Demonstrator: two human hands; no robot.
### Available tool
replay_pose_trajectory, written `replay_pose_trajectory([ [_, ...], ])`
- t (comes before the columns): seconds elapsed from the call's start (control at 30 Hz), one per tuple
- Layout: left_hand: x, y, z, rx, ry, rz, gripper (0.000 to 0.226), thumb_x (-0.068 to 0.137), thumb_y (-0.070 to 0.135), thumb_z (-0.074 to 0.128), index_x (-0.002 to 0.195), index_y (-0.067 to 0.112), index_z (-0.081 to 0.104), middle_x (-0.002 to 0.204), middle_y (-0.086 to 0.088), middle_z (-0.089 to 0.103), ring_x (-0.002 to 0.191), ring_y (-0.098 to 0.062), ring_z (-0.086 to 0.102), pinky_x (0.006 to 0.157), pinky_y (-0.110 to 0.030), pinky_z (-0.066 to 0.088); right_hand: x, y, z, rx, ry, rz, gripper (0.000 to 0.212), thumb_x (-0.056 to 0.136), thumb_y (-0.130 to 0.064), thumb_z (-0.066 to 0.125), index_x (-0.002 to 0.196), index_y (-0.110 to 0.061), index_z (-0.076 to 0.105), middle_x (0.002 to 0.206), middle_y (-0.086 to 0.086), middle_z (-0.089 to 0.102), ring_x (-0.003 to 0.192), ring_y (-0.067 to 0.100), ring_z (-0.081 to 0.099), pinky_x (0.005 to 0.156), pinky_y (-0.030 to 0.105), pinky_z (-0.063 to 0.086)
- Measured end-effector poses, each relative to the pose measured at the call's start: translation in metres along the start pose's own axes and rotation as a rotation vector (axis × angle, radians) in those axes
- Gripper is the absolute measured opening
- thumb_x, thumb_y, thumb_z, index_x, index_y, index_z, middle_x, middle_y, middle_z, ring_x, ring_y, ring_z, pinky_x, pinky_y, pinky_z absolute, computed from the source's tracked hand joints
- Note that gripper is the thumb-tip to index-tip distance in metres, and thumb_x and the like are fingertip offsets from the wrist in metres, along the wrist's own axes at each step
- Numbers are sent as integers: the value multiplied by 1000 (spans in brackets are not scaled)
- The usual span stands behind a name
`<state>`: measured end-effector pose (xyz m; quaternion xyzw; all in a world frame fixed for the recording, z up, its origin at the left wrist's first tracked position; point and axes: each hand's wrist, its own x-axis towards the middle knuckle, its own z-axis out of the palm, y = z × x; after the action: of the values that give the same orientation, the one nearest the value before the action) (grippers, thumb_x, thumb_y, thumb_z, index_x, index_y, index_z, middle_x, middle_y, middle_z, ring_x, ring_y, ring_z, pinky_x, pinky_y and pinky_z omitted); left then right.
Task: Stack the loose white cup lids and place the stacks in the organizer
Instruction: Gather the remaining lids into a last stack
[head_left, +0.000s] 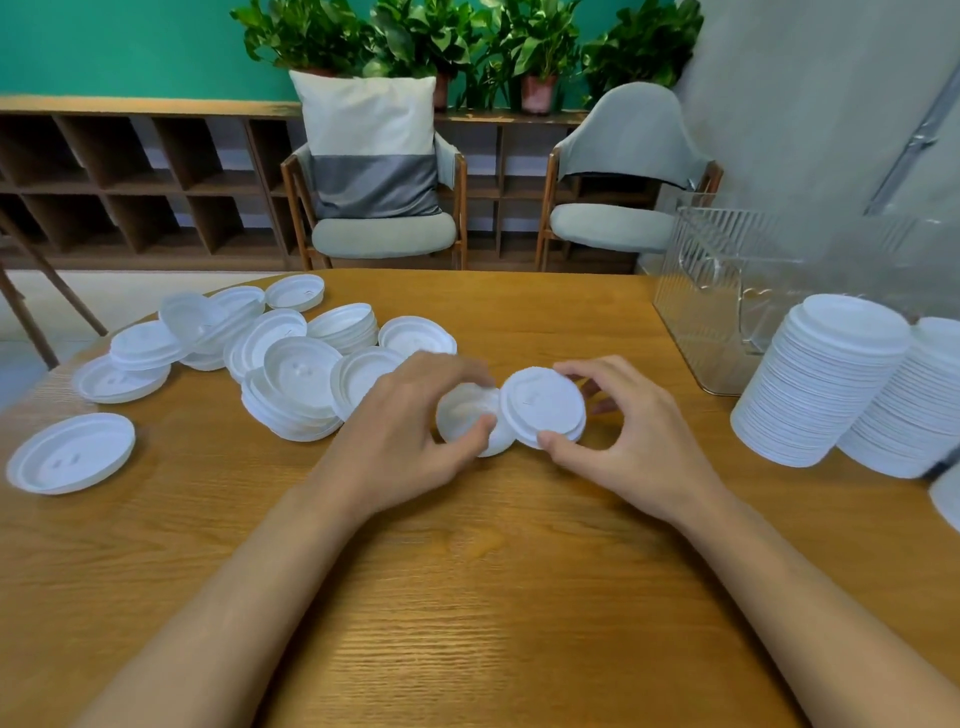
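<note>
Left hand (415, 415): thumb and fingertips curled round a single lid (462, 410), held tilted just above the table (467, 597); motion blur hides which face is up. Right hand (634, 441): thumb below, fingers above, pinching a short stack (543, 405) by its rim, top face toward the camera; it looks like two or three nested lids, count uncertain. The lid's edge meets or overlaps the short stack's edge between the two hands; cannot tell whether they touch. Step in hand, by judgement: nesting one more lid onto the held stack. Next move calls for turning the lid the same way up as the stack, centring rim on rim and pressing it home, then reaching left for another. Loose lids (291, 364) lie heaped to the left on the table, some overlapping, some partly nested, one outlying lid (70, 452) apart near the left edge. To the right stand two tall stacks (815, 384), side by side, on the table, not yet in the organizer (727, 291), a clear ribbed box behind them that appears to hold no lids. Much stacking remains. Writing: none legible; the lids show only small embossed marks, no brand readable.
</note>
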<state>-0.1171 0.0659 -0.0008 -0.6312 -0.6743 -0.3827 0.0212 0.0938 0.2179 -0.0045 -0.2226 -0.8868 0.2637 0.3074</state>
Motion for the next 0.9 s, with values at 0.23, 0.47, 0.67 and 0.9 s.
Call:
replay_pose_trajectory([
  [0.23,-4,-14,-3,212,-130,155,11,93,25,77,104,23,81,106,14,72,99,-11,63,81,-35,54,-7,5,2,-23,-115,119,57,77,-49,82,128,-34,64,121,-24,56,117,-2,55,99,22,45],
  [0.47,-3,-19,2,166,-91,39,12,96,18,75,107,23,76,97,14,67,91,-2,58,78,-26,51,-7,1,5,-54,-143,110,60,79,-42,83,134,-31,61,125,-24,56,119,-2,54,101,20,43],
  [0.67,-4,-18,4,97,-79,-30,28,94,6,74,116,22,73,105,14,60,94,2,61,82,-12,46,-9,-2,11,-68,-168,99,60,79,-41,83,135,-31,62,125,-21,55,118,-4,50,95,4,34],
  [0.9,-1,-7,1,45,105,55,24,94,8,76,117,17,73,103,8,67,94,-10,65,83,-32,53,-8,-3,13,-75,-188,93,68,79,-51,86,140,-30,61,130,-23,56,121,-8,47,95,-2,28],
])
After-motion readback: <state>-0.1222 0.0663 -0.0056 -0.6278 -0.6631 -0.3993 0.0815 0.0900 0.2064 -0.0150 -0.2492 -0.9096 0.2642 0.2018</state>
